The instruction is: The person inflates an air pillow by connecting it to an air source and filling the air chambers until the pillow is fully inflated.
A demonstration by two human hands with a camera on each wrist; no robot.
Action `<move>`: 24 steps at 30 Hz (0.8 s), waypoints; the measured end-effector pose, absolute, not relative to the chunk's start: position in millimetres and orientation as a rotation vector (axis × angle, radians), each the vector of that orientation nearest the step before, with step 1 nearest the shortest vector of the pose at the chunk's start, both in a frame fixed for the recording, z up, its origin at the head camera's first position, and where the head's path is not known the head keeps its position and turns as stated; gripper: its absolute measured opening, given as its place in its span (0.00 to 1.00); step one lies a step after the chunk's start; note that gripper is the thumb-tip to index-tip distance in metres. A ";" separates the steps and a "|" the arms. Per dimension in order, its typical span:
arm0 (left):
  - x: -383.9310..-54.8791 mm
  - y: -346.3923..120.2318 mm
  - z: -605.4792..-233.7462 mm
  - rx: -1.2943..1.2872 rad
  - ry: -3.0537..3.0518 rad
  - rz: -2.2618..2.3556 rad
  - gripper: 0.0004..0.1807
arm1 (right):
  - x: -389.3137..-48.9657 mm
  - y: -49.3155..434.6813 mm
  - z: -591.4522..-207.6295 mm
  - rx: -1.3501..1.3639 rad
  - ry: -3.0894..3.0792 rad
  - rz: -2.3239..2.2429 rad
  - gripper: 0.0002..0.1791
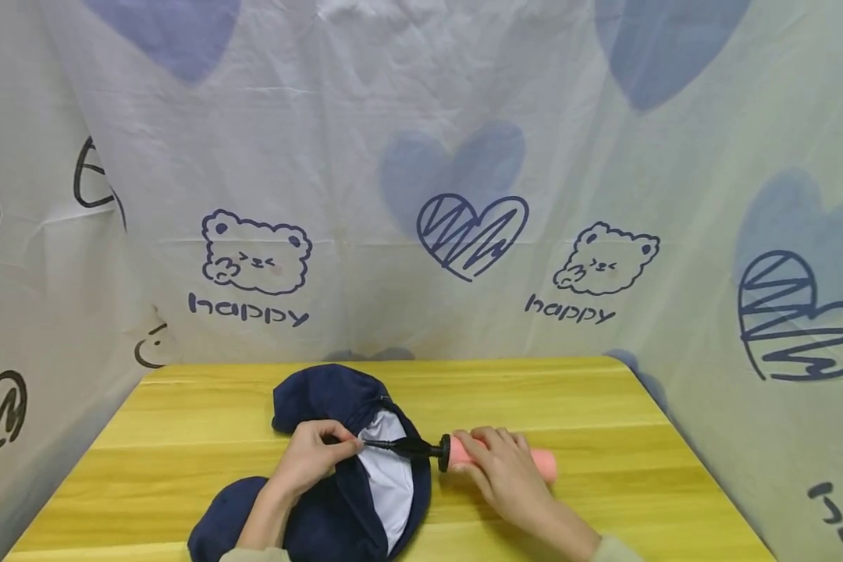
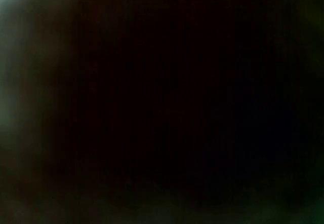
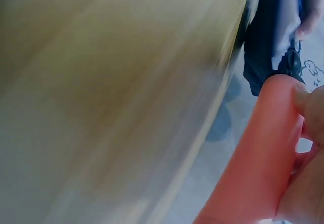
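A navy U-shaped neck pillow [image 1: 323, 398] lies on the table, its cover parted along one side so that a white inner lining [image 1: 393, 468] shows. My right hand [image 1: 502, 472] grips a pink hand pump [image 3: 258, 148] by its barrel, thumb along the near side. From the pump's black collar a black tapered nozzle [image 1: 410, 447] points left across the lining. Thumb and forefinger of my left hand [image 1: 312, 457] pinch at the nozzle's thin tip; what else they hold there is hidden. The left wrist view is almost wholly dark.
Under everything is a yellow wood-grain table [image 1: 604, 499]. A pale cloth [image 1: 365, 94] printed with hearts, bears and the word happy hangs behind the table and along both sides.
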State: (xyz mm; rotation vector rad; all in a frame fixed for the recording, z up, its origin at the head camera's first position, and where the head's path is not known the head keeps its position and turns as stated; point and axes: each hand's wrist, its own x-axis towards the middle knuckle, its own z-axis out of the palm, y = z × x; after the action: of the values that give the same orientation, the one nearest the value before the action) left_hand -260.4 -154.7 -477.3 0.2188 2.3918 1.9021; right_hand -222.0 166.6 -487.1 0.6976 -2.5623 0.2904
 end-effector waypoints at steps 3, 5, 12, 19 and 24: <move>-259.9 -160.6 -474.5 0.166 2.349 1.955 0.08 | -223.5 163.1 -486.2 0.722 -2.513 0.298 0.27; -260.4 -162.6 -474.2 0.150 2.412 1.939 0.07 | -225.7 160.8 -485.3 0.735 -2.480 0.287 0.28; -260.8 -157.8 -475.2 0.264 2.924 1.633 0.08 | -233.3 159.7 -483.7 0.749 -2.390 0.184 0.28; -255.3 -140.0 -463.8 0.505 3.271 1.387 0.11 | -242.4 159.9 -483.2 0.778 -2.326 0.183 0.28; -252.6 -121.4 -462.0 0.752 3.512 1.019 0.20 | -247.9 157.8 -481.9 0.772 -2.314 0.212 0.29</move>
State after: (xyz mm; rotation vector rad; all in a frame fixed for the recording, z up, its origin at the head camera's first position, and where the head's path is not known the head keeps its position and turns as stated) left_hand -252.6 -121.4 -462.0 0.7518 3.5122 1.0188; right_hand -247.9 157.8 -481.9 0.7720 -2.3140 0.2123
